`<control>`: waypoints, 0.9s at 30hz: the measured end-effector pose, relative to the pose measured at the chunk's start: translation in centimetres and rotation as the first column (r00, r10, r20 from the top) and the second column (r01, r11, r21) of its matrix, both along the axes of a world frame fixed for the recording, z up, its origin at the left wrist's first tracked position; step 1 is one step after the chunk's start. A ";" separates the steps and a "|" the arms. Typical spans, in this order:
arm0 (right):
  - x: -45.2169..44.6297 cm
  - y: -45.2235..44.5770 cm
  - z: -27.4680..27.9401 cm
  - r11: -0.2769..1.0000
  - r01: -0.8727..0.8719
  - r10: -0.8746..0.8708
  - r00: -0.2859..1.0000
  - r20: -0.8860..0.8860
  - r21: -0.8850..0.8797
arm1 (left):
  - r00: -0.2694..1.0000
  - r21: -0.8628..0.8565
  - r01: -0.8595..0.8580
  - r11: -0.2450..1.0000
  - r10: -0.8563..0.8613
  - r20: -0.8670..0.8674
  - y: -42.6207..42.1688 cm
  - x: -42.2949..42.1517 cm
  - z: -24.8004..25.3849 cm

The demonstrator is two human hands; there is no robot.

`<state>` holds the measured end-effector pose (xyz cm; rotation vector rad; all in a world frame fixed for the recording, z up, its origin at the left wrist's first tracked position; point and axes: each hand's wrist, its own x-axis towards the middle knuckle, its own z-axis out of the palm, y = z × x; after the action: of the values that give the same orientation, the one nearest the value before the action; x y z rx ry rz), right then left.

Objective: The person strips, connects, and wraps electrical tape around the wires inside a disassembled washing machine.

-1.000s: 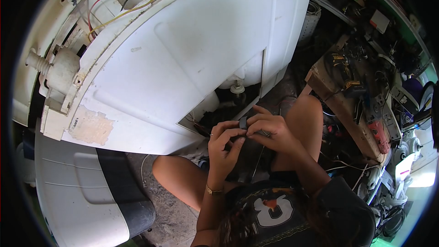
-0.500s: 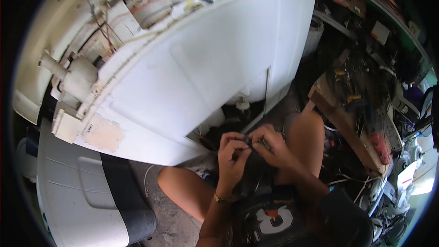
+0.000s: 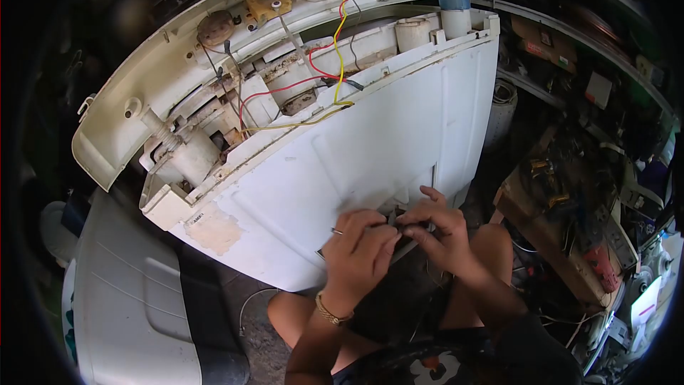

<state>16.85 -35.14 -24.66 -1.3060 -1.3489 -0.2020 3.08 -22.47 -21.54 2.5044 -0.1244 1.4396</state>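
In front of the white washing machine panel, my two hands meet fingertip to fingertip. My left hand is closed in a pinch, with a gold watch or bracelet on its wrist. My right hand pinches from the other side, thumb against fingers. Between them is a small dark piece, too small and too covered by fingers to name. Behind the hands, a lower opening in the panel is mostly hidden.
Red and yellow wires hang along the machine's opened top. At left stands a grey-white plastic casing. A wooden box with tools is at right, beside cluttered shelves. A thin cable lies on the floor.
The head view has tilted up, so more of the machine's top and its wires show. Both hands have risen in front of the panel, still pinching together.
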 end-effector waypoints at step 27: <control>-0.1 7.7 14.8 0.856 0.157 -0.216 0.974 0.065 0.493 | 0.946 0.175 -0.105 0.979 0.044 0.321 5.5 4.4 14.7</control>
<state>16.78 -27.49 -9.82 -1.0012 -1.1645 -0.7193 7.46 -16.97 -6.85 2.4217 -0.2383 1.9393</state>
